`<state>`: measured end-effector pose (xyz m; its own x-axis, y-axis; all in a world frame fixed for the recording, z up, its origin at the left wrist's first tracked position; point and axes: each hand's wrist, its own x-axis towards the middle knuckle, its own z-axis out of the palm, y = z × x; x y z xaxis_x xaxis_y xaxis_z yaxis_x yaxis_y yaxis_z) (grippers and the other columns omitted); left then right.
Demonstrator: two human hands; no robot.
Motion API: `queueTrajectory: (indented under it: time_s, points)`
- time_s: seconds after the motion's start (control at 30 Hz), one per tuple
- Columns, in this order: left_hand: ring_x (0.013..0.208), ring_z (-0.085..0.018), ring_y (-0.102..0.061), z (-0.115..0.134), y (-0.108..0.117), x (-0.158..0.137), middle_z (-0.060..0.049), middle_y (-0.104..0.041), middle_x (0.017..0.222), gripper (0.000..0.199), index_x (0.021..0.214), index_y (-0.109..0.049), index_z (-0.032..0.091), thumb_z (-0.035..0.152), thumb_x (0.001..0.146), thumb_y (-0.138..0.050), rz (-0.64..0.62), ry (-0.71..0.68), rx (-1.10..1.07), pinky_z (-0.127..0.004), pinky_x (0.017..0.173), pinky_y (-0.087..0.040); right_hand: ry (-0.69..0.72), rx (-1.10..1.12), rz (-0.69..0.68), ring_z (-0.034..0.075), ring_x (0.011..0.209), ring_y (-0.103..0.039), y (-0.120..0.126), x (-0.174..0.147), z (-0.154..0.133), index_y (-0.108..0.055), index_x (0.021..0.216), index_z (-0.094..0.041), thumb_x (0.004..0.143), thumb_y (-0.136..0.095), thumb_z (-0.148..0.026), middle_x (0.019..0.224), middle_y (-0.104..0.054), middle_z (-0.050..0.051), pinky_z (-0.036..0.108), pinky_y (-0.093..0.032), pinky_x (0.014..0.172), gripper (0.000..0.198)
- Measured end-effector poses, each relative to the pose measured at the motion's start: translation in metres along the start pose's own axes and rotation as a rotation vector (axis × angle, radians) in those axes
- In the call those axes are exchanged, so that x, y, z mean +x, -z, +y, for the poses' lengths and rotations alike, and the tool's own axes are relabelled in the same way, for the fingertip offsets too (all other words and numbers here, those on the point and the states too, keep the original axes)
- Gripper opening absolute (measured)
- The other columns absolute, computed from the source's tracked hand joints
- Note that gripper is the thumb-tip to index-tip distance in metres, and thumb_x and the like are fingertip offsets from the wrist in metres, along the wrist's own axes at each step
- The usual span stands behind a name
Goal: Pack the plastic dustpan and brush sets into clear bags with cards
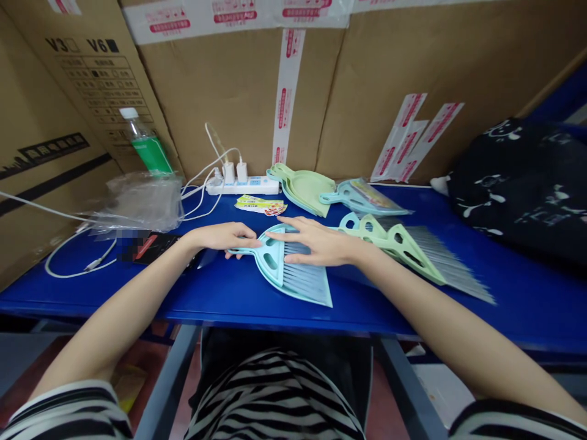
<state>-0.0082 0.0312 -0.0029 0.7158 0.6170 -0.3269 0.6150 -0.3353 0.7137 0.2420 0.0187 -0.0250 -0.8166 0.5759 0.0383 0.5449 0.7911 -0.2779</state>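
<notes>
We see a fan-shaped, pale-blue plastic dustpan (323,297) beneath a pale-blue, grey-bristled plastic brush (300,278); our left hand (243,238) pinches the handle end (247,251); our right hand (316,242) splays over the brush.

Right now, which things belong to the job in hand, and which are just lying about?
In the job:
brush and dustpan, gripped by left hand, touched by right hand
likely spare brushes, spare dustpans, bagged dustpan; perhaps cards, plastic bags

Seemingly just lying about:
bottle
power strip
black cloth
</notes>
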Motion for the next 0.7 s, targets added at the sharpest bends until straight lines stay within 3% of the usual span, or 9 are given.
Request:
queueTrajectory:
  time_s: [0.7]
  points:
    - [0.042,-0.007,-0.047,0.0000,0.0000,-0.0005,0.003,-0.056,0.056,0.052,0.064,-0.052,0.017,0.066,0.081,-0.050,-0.005,-0.016,0.006,-0.019,0.040,-0.038,-0.009,0.024,-0.017,0.036,0.140,-0.028,0.0017,-0.0002,0.0035,-0.042,0.143,-0.035,0.086,-0.048,-0.065,0.155,-0.030,0.011,0.061,-0.022,0.109,0.065]
